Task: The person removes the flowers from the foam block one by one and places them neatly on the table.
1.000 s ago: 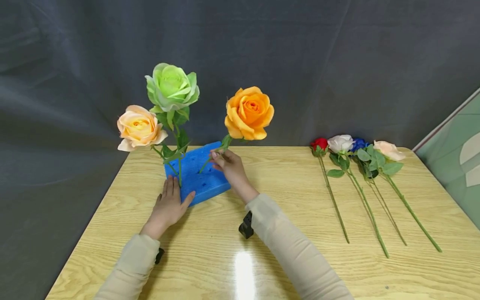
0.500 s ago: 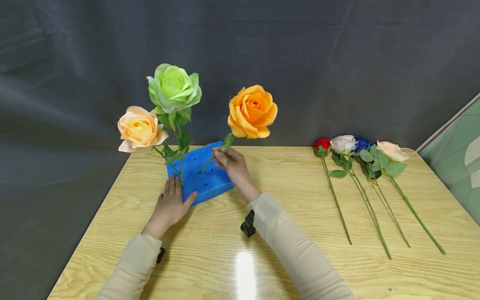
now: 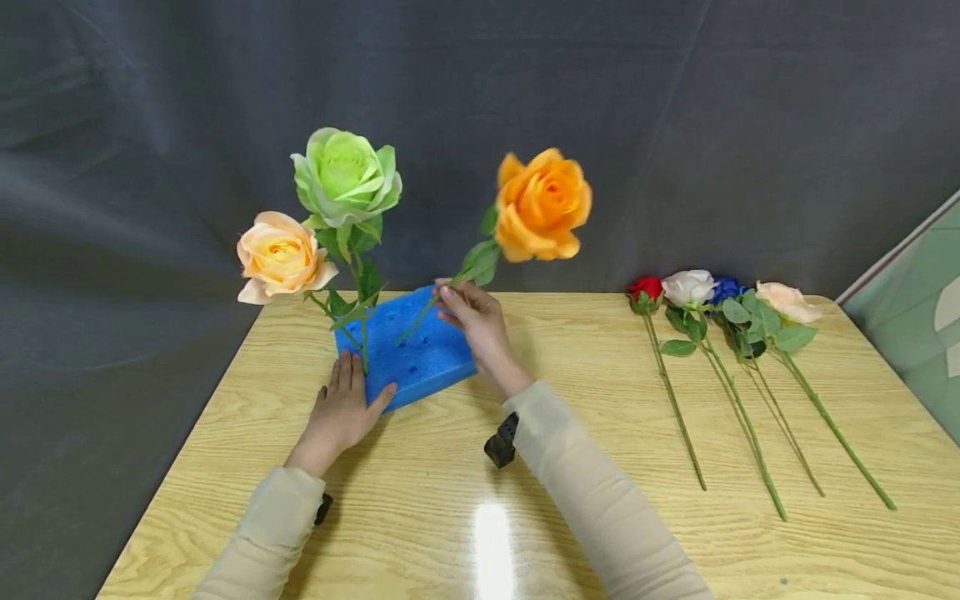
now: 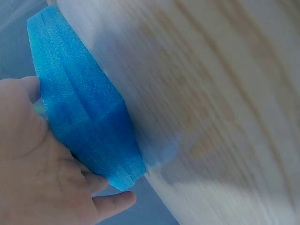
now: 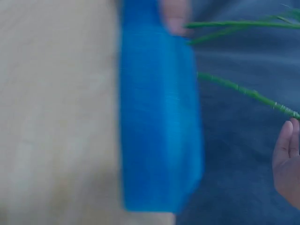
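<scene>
My right hand [image 3: 480, 329] pinches the stem of an orange rose [image 3: 543, 208] below its leaves. The stem slants down leftward, and its lower end overlaps the top of a blue foam block [image 3: 442, 354]. In the right wrist view the rose stem [image 5: 248, 91] runs from the fingers to the foam's edge. My left hand [image 3: 337, 417] rests on the foam's near left corner, fingers extended and thumb along the front. A green rose [image 3: 348, 175] and a peach rose [image 3: 277, 254] stand in the block's left side, the peach one leaning left.
On the right of the wooden table [image 3: 585, 367] lie a red rose [image 3: 645, 289], a white rose [image 3: 688, 287], a blue rose [image 3: 725, 289] and a pale pink rose [image 3: 787, 302], stems toward me. A dark curtain [image 3: 480, 100] hangs behind the table.
My right hand has moved right and slightly up with the orange rose, whose bloom now sits farther right and leans more. The left hand stays on the foam.
</scene>
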